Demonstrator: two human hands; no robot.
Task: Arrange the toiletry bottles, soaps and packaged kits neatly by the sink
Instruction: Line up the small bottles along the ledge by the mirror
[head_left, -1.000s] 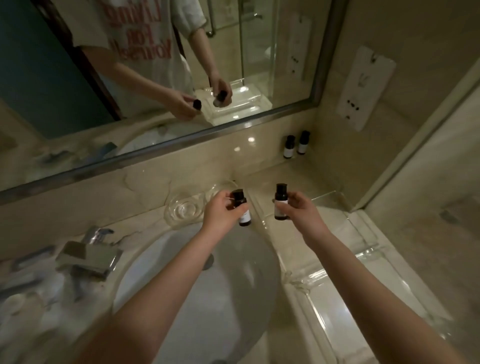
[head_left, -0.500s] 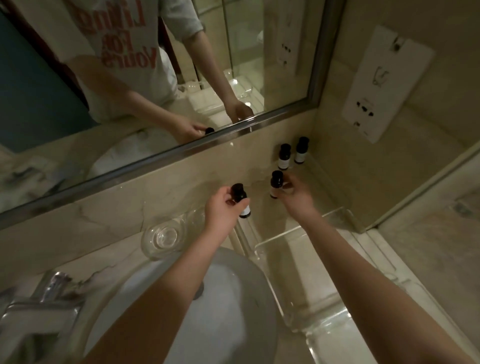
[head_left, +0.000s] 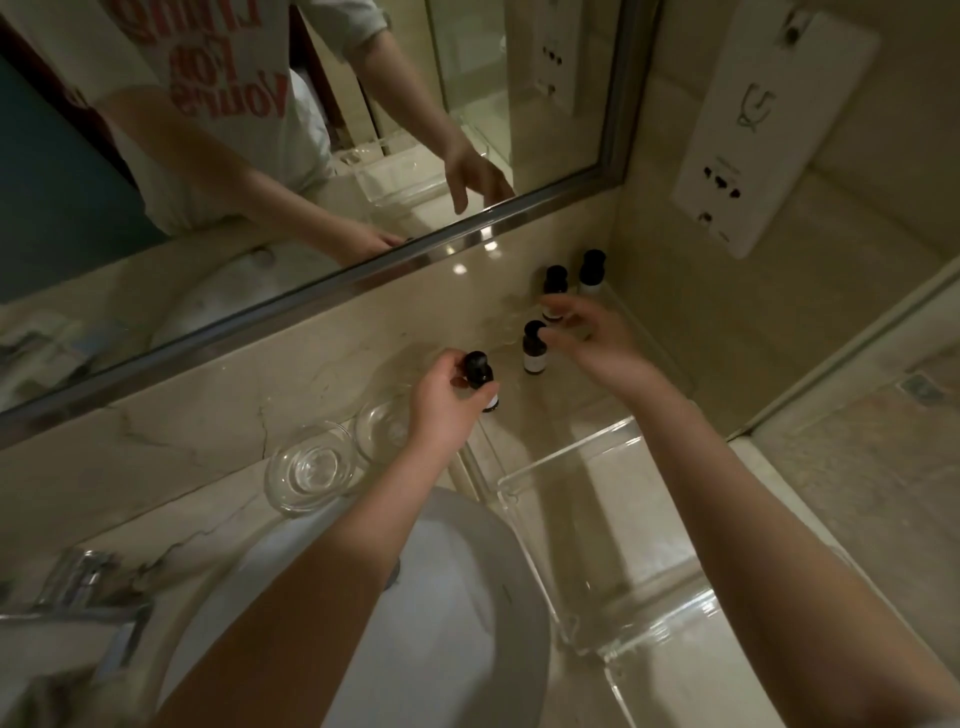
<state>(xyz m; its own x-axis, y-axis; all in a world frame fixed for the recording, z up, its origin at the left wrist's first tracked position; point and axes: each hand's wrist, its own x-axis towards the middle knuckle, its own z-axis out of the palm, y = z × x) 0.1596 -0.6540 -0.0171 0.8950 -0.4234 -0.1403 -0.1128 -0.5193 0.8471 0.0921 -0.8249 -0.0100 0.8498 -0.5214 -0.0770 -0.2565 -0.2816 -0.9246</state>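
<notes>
Three small dark bottles with white labels stand on the marble counter by the back right corner: one (head_left: 591, 270) nearest the corner, one (head_left: 554, 283) beside it, and one (head_left: 534, 347) a little closer to me. My right hand (head_left: 592, 338) hovers just right of that closest bottle, fingers spread, holding nothing. My left hand (head_left: 447, 410) grips a fourth dark bottle (head_left: 480, 376) upright above the counter, left of the standing ones.
Two clear glass dishes (head_left: 311, 467) (head_left: 382, 428) sit behind the white sink basin (head_left: 447, 597). A clear acrylic tray (head_left: 566, 462) lies on the counter to the right. A chrome faucet (head_left: 78, 587) is at the left. A mirror (head_left: 260, 156) runs along the back; a socket panel (head_left: 753, 130) hangs on the right wall.
My right hand set its bottle down on the counter near the two in the corner and let go. My left hand moved forward a little, still holding its bottle.
</notes>
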